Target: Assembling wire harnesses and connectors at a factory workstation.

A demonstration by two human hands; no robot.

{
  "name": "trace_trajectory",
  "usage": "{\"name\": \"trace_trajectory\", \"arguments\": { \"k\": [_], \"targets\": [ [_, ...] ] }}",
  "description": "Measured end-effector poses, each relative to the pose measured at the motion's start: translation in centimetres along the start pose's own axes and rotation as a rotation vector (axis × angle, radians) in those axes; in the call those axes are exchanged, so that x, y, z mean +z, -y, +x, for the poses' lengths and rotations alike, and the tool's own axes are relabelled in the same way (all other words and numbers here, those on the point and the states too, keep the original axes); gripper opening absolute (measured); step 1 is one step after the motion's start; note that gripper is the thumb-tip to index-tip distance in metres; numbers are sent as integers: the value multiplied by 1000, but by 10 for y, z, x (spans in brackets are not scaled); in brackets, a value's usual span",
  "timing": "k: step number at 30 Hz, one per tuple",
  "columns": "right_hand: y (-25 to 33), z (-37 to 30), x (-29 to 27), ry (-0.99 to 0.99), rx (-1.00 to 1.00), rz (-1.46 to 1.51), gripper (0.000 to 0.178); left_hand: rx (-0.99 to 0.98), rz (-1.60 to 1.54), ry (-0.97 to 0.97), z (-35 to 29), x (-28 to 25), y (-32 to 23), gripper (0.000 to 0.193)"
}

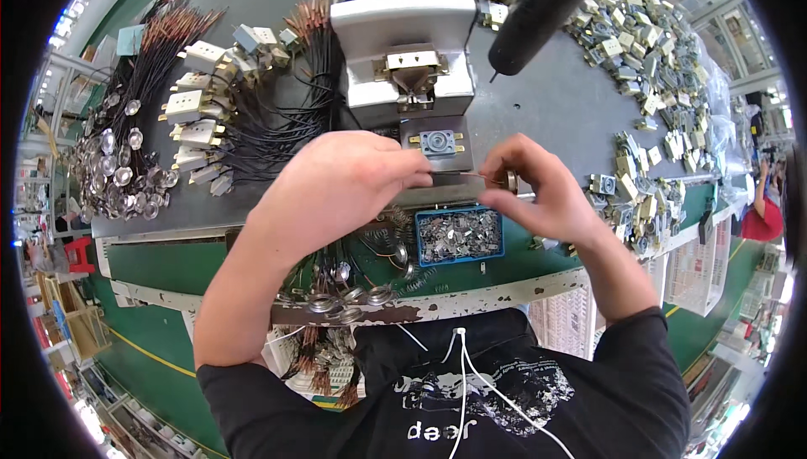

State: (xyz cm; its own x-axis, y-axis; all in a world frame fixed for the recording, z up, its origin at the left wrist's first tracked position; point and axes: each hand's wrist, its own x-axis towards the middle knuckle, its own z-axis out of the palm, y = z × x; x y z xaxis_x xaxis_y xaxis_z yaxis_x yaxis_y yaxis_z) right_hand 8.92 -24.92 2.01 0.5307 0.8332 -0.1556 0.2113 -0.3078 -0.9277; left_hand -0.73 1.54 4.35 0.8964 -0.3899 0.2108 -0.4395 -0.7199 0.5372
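Observation:
A thin copper-coloured wire (473, 175) runs between my hands. My left hand (357, 169) is closed, fingertips pinched together at the wire's left end. My right hand (545, 194) curls its thumb and fingers round a small round metal piece (512, 180), from which the wire seems to come. Just beyond my fingertips, a grey square switch-like block (437, 143) with brass tabs lies on a metal plate (461, 129). Behind it stands a white and grey bench machine (403, 18) with a pale block (412, 60) in its fixture. My left hand hides part of the bench.
A blue tray (422, 259) of small metal parts sits near the front edge. Black wired assemblies (282, 135) with pale blocks lie to the left, beside round metal caps (118, 160). Loose blocks (630, 47) are heaped at right. A dark rod (538, 13) hangs over the bench.

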Motion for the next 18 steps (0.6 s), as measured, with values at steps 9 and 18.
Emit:
{"name": "trace_trajectory", "arguments": {
  "k": [9, 18],
  "targets": [
    [15, 14, 47, -542, -379, 333, 33, -38, -215, -248, -8, 47, 9, 28],
    [31, 25, 3, 201, 150, 201, 30, 59, 298, -69, -16, 3, -1, 32]
  ]
}}
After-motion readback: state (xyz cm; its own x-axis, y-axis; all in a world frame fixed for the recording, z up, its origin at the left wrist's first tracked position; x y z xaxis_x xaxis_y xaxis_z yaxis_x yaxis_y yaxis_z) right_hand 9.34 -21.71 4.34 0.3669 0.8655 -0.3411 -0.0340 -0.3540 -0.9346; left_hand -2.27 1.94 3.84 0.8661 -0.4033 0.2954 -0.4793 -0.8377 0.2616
